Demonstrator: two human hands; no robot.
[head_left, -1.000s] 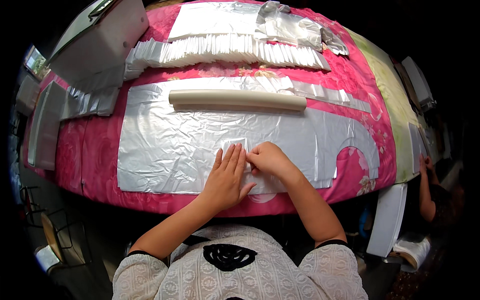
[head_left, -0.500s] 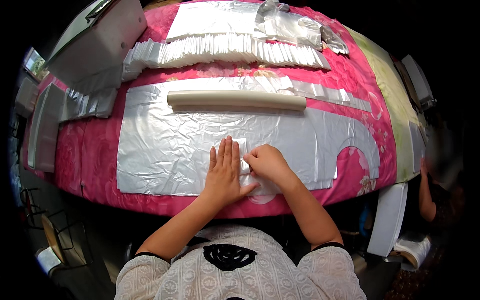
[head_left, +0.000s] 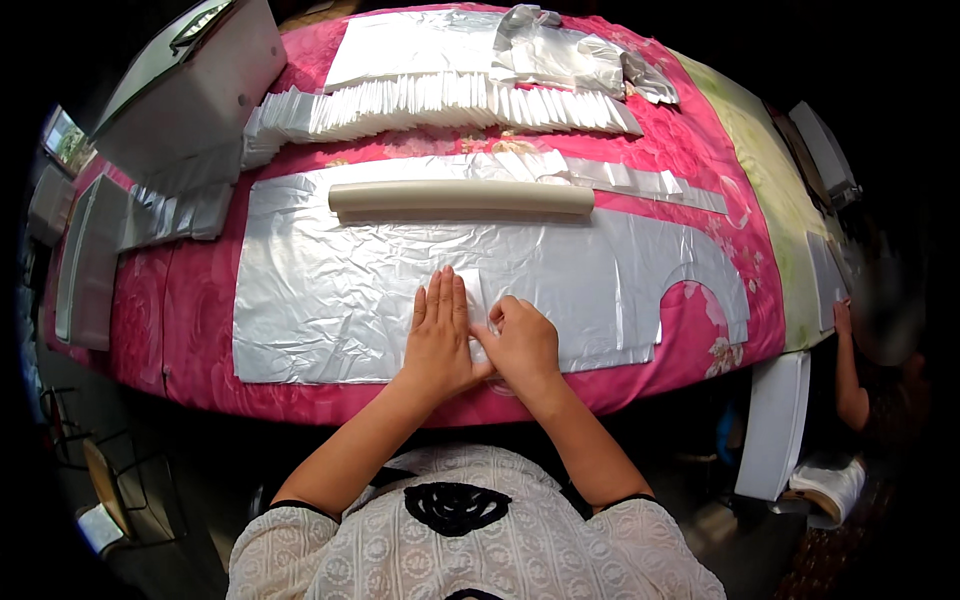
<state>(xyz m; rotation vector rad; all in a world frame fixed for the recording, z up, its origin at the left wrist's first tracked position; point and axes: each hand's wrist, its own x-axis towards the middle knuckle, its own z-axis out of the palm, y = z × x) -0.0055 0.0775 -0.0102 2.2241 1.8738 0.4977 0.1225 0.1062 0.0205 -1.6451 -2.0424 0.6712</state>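
Left hand (head_left: 436, 335): flat, laid over a small white piece (head_left: 474, 288) on silver sheeting (head_left: 320, 310). Right hand (head_left: 522, 345): curled just beside; grip cannot be told. Step, apparently: smoothing or folding; next move calls for a steady left palm. Beyond: beige roll (head_left: 460, 198); row of white packets (head_left: 440, 98).

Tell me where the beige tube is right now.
In the head view, the tube lies crosswise at upper middle, on the far part of the silver sheet, beyond the left hand and right hand.
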